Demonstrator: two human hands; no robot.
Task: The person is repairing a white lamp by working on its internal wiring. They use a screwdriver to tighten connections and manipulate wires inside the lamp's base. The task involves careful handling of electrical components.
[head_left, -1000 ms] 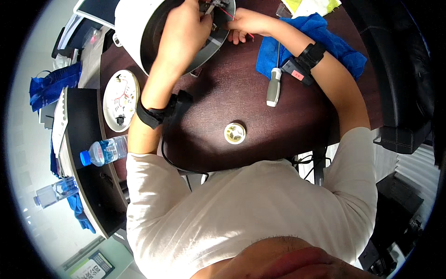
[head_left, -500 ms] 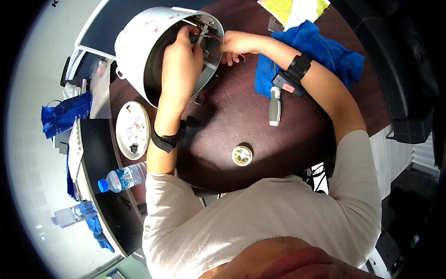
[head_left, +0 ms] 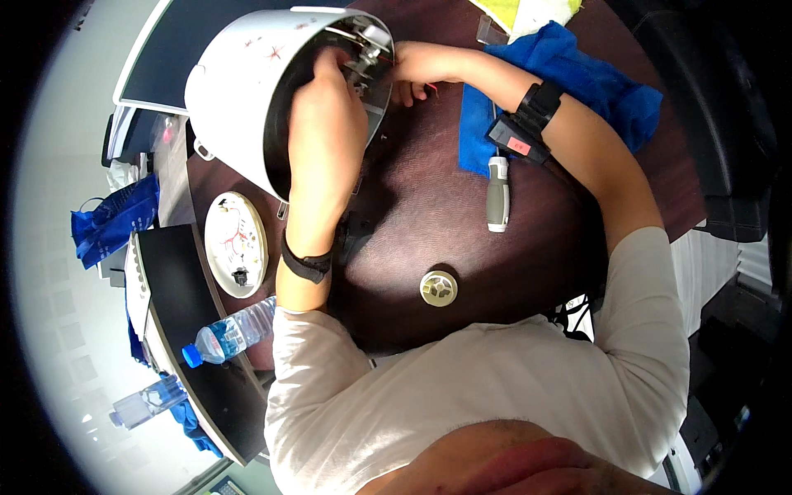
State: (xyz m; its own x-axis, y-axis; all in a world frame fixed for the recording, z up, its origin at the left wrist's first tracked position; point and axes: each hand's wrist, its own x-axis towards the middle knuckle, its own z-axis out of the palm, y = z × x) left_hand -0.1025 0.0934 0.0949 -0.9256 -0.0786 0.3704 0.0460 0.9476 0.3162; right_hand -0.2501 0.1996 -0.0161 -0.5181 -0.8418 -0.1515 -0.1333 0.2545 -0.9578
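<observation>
A white round appliance housing [head_left: 235, 78] with a small red pattern lies on its side, its wide mouth facing right and toward me. Inside its rim sit a metal bracket [head_left: 369, 51] and small fittings. My left hand [head_left: 326, 124] reaches into the mouth beside the bracket; its fingertips are hidden. At the right edge of the rim, my right hand [head_left: 417, 70] has its fingers curled, with a thin red wire [head_left: 432, 89] showing at them. A grey-and-white screwdriver [head_left: 497, 194] lies below my right wrist, partly on a blue cloth [head_left: 569, 74].
An oval white cover [head_left: 237, 245] with red wiring lies left of my left forearm. Nearer me are a small round cream part [head_left: 439, 288] and a water bottle [head_left: 227, 334] on its side. A yellow-and-white cloth [head_left: 536, 15] lies at the far edge.
The whole view has shifted slightly. The housing appears a little farther left, and my left hand has turned with its fingers deeper inside. My right hand stays at the rim.
</observation>
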